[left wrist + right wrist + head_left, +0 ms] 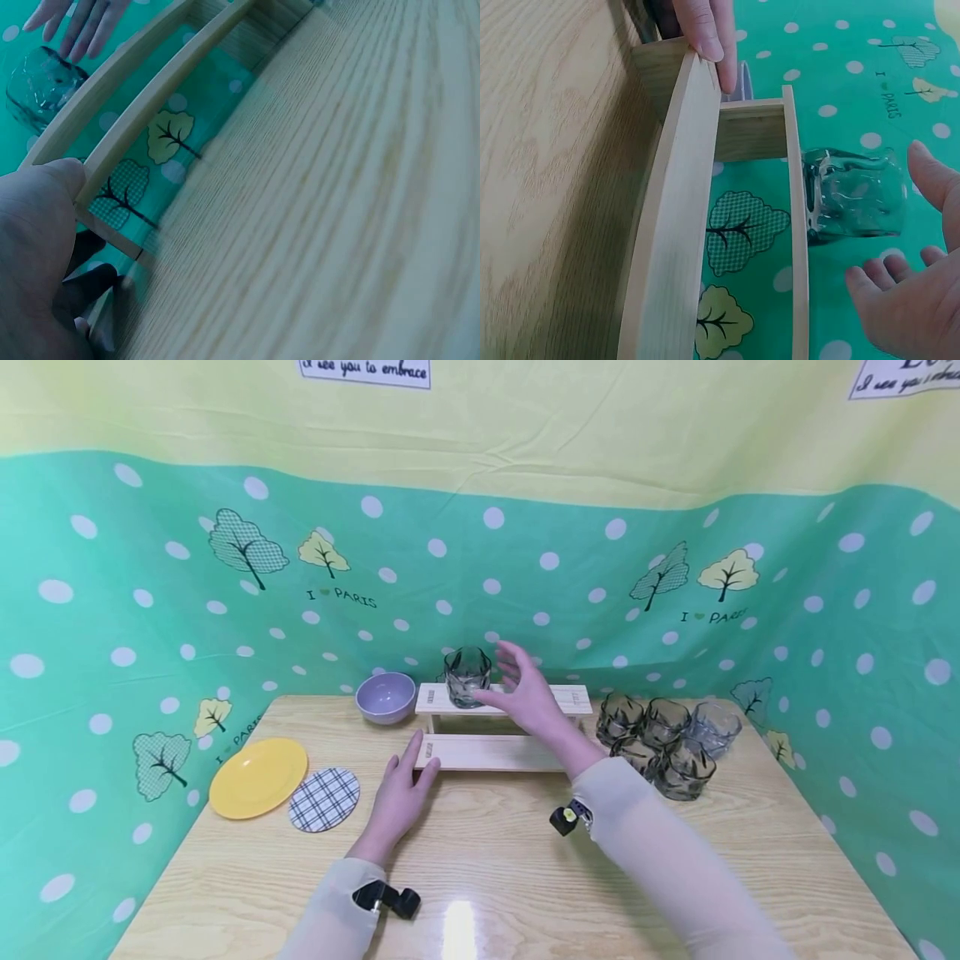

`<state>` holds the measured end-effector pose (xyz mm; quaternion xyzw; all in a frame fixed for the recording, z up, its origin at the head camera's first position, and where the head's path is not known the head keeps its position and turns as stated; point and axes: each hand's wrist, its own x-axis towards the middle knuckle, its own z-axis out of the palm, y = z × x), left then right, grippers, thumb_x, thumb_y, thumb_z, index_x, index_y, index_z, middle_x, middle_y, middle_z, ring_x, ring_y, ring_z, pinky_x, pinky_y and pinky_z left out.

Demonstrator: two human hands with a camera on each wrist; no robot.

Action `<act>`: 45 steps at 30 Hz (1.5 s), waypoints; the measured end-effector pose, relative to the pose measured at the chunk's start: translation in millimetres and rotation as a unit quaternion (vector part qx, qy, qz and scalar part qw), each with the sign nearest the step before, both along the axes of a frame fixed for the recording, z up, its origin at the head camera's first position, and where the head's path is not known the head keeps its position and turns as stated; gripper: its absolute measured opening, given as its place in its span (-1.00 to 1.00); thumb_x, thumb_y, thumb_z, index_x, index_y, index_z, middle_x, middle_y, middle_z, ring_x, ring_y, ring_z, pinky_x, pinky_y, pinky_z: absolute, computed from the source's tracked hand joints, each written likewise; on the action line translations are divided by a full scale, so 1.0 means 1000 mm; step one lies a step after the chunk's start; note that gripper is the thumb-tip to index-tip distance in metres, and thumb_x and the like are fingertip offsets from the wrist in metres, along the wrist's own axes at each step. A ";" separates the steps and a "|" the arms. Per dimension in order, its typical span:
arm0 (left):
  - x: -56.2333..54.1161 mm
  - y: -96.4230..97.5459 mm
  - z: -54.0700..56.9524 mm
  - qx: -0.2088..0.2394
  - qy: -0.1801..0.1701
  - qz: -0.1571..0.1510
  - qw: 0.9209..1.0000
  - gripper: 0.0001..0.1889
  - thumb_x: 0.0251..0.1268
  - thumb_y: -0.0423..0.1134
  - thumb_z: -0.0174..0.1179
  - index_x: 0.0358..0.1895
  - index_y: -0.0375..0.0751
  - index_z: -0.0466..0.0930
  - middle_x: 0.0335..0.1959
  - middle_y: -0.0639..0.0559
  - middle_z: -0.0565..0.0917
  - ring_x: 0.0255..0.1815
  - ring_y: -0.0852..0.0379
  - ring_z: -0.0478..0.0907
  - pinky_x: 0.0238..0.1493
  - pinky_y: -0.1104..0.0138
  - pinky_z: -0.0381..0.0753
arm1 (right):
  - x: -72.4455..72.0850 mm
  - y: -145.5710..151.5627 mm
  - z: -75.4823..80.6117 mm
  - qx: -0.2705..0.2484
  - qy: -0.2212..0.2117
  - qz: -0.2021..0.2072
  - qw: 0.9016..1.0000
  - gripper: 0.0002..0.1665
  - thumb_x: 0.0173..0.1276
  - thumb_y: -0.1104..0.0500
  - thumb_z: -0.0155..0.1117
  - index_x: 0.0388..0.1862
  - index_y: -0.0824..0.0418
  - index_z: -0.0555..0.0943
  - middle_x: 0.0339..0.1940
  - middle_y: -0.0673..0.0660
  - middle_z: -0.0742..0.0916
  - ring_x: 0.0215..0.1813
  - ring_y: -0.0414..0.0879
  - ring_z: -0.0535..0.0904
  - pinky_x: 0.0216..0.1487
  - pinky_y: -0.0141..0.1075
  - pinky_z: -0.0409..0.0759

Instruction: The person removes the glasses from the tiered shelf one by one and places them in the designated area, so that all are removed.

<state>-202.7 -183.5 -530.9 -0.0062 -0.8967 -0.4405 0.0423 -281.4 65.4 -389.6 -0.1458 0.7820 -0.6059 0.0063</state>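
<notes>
A two-tier wooden shelf point(487, 752) stands at the back of the table. On its upper board sits an upright clear glass cup point(467, 677), toward the left end. My right hand point(528, 693) is just right of this glass, its thumb and fingers spread; the right wrist view shows a gap between the fingers and the glass point(859, 195). My left hand point(401, 793) holds the left end of the lower tier, thumb point(64, 176) on the board and fingers around the end. Part of those fingers is in shadow.
Several glass cups point(684, 770) cluster right of the shelf, close to my right forearm. A purple bowl point(386, 698) sits behind the shelf's left end. Farther left lie a yellow plate point(258, 778) and a checked round coaster point(324, 799). A green dotted curtain point(420, 568) hangs behind the table.
</notes>
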 end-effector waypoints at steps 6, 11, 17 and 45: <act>0.001 -0.001 0.001 0.004 -0.004 0.001 1.000 -0.23 0.79 0.19 0.04 0.85 0.05 0.05 0.75 -0.20 0.28 0.75 -0.57 -0.06 0.66 -0.43 0.05 | -0.007 -0.011 -0.007 0.010 0.001 -0.002 1.000 0.29 0.32 0.08 0.76 0.84 0.03 0.15 0.73 0.16 0.39 0.70 0.13 0.32 0.71 -0.03 0.33; 0.001 -0.001 0.002 0.002 -0.006 0.002 1.000 -0.22 0.79 0.22 0.05 0.84 0.05 0.06 0.75 -0.20 0.27 0.75 -0.57 -0.06 0.66 -0.44 0.06 | -0.011 -0.018 -0.012 0.016 -0.005 -0.008 1.000 0.28 0.33 0.04 0.75 0.84 0.00 0.15 0.72 0.15 0.39 0.67 0.10 0.35 0.69 -0.08 0.36; 0.000 0.000 0.001 0.002 -0.009 -0.003 1.000 -0.20 0.77 0.27 0.02 0.85 0.09 0.03 0.76 -0.18 0.25 0.75 -0.56 -0.06 0.65 -0.45 0.05 | -0.016 -0.023 -0.019 0.008 -0.005 -0.013 1.000 0.24 0.34 0.06 0.74 0.83 -0.05 0.18 0.73 0.16 0.37 0.68 0.14 0.34 0.68 -0.04 0.36; 0.000 0.000 0.003 0.003 -0.004 0.000 1.000 -0.22 0.78 0.23 0.04 0.85 0.07 0.05 0.75 -0.21 0.27 0.74 -0.57 -0.04 0.64 -0.45 0.07 | -0.021 -0.035 -0.032 -0.005 -0.012 -0.043 0.999 0.13 0.42 -0.02 0.68 0.80 -0.12 0.23 0.75 0.08 0.37 0.73 0.08 0.30 0.70 -0.14 0.32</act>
